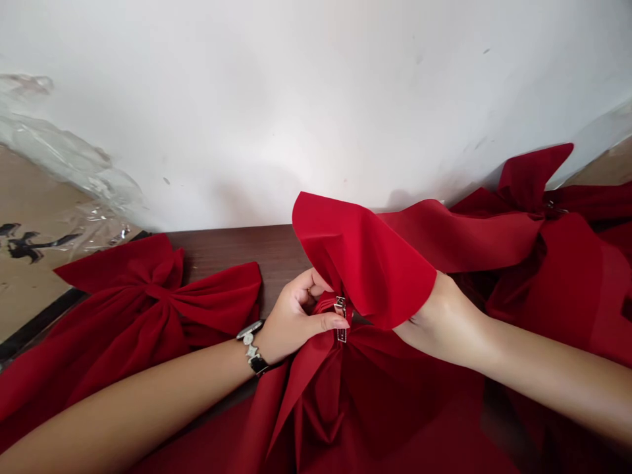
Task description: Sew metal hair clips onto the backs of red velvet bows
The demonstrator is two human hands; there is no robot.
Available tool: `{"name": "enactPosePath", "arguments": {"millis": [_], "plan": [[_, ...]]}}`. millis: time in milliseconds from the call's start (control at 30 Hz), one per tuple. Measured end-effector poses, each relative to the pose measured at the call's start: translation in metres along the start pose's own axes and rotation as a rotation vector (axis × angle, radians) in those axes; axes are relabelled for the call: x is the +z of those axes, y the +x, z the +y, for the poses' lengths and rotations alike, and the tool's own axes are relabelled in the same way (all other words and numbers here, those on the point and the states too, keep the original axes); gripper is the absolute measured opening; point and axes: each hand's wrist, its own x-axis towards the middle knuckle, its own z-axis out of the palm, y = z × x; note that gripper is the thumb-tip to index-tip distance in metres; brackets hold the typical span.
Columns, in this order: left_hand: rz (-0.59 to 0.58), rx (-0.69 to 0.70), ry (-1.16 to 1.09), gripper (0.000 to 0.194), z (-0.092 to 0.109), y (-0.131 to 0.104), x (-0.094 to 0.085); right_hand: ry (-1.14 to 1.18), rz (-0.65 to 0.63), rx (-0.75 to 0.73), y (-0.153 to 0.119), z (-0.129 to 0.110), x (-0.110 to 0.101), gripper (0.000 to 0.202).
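Note:
A large red fabric bow [375, 388] is in front of me, its gathered centre pinched between the thumb and fingers of my left hand [296, 313]. A small silver metal clip [340, 319] sits at that centre, right by my left thumb. My right hand [437, 322] reaches in from the right behind a raised loop of the bow [365, 257]. The loop covers its fingers, so their grip is hidden. My left wrist wears a watch with a decorated band [253, 345].
A finished-looking red bow [158, 293] lies at the left on the dark wooden table [232, 247]. More red bows [538, 191] are piled at the right, one with a metal clip. A white wall [276, 99] rises behind. Plastic-wrapped cardboard [44, 217] stands at far left.

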Motion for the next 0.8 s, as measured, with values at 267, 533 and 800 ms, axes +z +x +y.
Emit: {"name": "enactPosePath", "arguments": {"millis": [267,533,800], "plan": [[-0.085,-0.049,-0.018,0.031,-0.001,0.001,-0.002,0.183,0.004,0.092,0.001,0.005,0.004,0.022],[-0.047,-0.047,0.031,0.032,0.000,-0.001,-0.003,0.272,-0.048,0.090,0.004,0.010,-0.001,0.023],[-0.101,-0.100,0.016,0.038,-0.001,-0.002,-0.005,0.332,-0.112,0.107,0.007,0.015,-0.006,0.021]]}}
